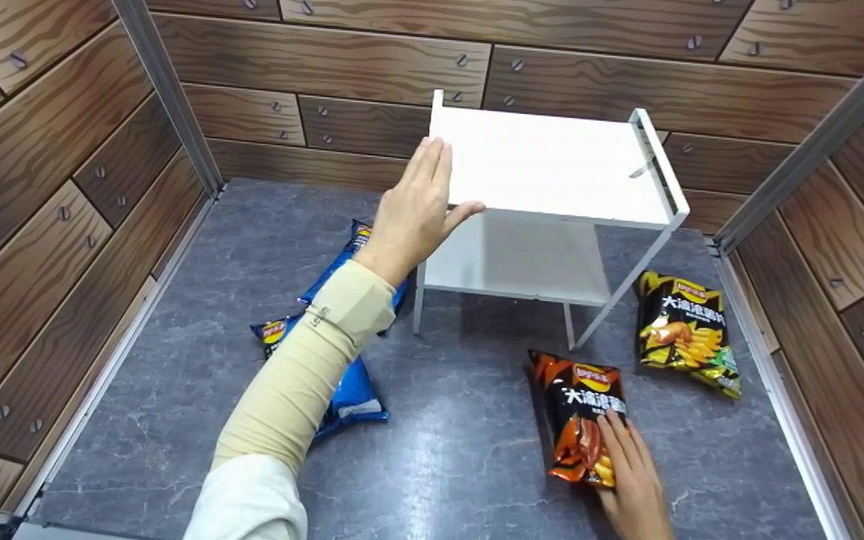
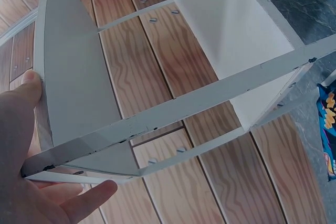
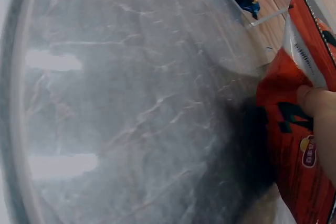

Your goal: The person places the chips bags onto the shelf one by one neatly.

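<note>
A white two-tier shelf rack stands on the floor. My left hand grips its upper left side; in the left wrist view the thumb and fingers lie on either side of the rack's upper panel. Lower right, my right hand holds an orange-and-black bag of potato chips by its side. Its fingers lie on the printed front, while the right wrist view shows the thumb pressed against the orange back of the bag. Whether the bag touches the floor is unclear.
Two blue chip bags, one nearer and one farther, lie left of the rack, partly hidden by my left arm. A black-and-yellow chip bag lies to its right. Wood-patterned walls surround the grey marbled floor.
</note>
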Available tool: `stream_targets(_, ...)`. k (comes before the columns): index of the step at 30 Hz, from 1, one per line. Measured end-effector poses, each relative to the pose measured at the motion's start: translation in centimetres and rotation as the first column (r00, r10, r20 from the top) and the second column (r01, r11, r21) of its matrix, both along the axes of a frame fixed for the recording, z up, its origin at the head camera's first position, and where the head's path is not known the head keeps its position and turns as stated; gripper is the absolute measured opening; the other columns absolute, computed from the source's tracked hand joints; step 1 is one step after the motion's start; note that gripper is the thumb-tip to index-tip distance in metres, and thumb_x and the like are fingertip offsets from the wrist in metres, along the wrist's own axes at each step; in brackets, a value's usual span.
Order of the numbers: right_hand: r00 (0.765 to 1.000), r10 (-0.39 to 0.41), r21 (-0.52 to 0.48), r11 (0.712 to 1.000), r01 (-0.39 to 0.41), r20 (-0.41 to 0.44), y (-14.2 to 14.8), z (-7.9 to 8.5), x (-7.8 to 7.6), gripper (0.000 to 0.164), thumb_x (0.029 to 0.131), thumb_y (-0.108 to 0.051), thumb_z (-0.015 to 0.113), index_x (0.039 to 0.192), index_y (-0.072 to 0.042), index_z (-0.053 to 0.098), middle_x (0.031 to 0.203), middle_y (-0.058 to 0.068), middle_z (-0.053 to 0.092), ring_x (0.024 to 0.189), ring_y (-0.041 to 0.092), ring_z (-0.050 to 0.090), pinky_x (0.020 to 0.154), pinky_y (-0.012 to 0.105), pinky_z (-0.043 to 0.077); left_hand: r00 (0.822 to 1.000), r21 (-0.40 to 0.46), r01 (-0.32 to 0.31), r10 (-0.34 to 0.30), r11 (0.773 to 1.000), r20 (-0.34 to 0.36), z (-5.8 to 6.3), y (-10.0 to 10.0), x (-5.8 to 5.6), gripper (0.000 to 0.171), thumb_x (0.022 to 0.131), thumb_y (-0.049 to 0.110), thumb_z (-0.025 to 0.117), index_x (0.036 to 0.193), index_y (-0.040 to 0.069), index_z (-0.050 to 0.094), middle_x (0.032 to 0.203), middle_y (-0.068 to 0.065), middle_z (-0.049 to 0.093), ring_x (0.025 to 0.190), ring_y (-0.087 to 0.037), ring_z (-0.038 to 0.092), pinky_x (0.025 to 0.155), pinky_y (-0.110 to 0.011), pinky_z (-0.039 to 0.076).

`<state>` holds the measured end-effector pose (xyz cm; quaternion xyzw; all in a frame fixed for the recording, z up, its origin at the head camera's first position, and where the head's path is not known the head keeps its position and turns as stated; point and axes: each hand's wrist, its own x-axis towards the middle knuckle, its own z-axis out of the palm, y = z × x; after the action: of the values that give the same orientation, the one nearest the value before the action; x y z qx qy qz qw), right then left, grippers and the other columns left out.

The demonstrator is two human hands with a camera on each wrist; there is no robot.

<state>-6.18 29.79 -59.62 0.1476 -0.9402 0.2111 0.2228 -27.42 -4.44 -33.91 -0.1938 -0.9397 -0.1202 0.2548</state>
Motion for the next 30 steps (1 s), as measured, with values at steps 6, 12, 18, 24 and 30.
stream_targets(6,0.995,0.066,-0.018,0.998,-0.068,-0.074,-0.3,1.0,0.1,0.095,0.041,0.014,0.057,0.133,-0.006,0.043,0.138,0.013,0.042,0.122,0.037,0.039,0.111,0.017,0.014,1.0,0.005,-0.006,0.006,1.0,0.015,0.0,0.0,0.0,0.086,0.084,0.065,0.032,0.14,0.0,0.024,0.145,-0.014,0.028,0.137,-0.023,0.02,0.089,-0.033,0.048)
stream_targets(12,0.992,0.09,-0.053,0.994,-0.095,-0.09,-0.7,2.9,0.1,0.097,0.038,0.017,0.051,0.132,-0.005,0.044,0.137,0.014,0.043,0.125,0.031,0.037,0.11,0.017,0.015,1.0,0.004,-0.002,0.002,1.0,0.014,0.1,0.1,0.0,0.086,0.084,0.064,0.032,0.14,0.0,0.024,0.145,-0.014,0.029,0.137,-0.023,0.02,0.088,-0.033,0.048)
stream_targets(18,0.963,0.149,-0.094,0.98,-0.174,-0.223,-0.9,5.6,-0.5,0.086,0.039,0.011,0.044,0.125,0.003,0.05,0.13,0.021,0.048,0.124,0.031,0.04,0.111,0.025,0.021,1.0,0.0,-0.003,0.003,1.0,0.01,0.0,0.0,0.0,0.086,0.084,0.064,0.031,0.14,0.0,0.023,0.145,-0.014,0.028,0.137,-0.023,0.02,0.091,-0.032,0.046)
stream_targets(24,0.943,0.168,-0.125,0.97,-0.21,-0.286,-1.6,9.5,-0.9,0.072,0.051,0.009,0.051,0.123,0.007,0.05,0.129,0.024,0.048,0.121,0.034,0.043,0.11,0.027,0.025,1.0,-0.004,-0.001,0.001,1.0,-0.008,0.0,0.0,0.0,0.085,0.085,0.063,0.035,0.14,-0.001,0.025,0.144,-0.015,0.03,0.136,-0.024,0.022,0.089,-0.032,0.048)
stream_targets(30,0.925,0.194,-0.143,0.957,-0.252,-0.327,-2.3,13.6,-1.6,0.065,0.058,0.006,0.053,0.123,0.008,0.049,0.129,0.025,0.047,0.123,0.034,0.043,0.109,0.03,0.027,1.0,-0.016,-0.008,0.008,1.0,-0.007,0.1,0.1,0.0,0.085,0.085,0.063,0.035,0.139,-0.002,0.025,0.144,-0.015,0.03,0.136,-0.024,0.022,0.087,-0.032,0.049)
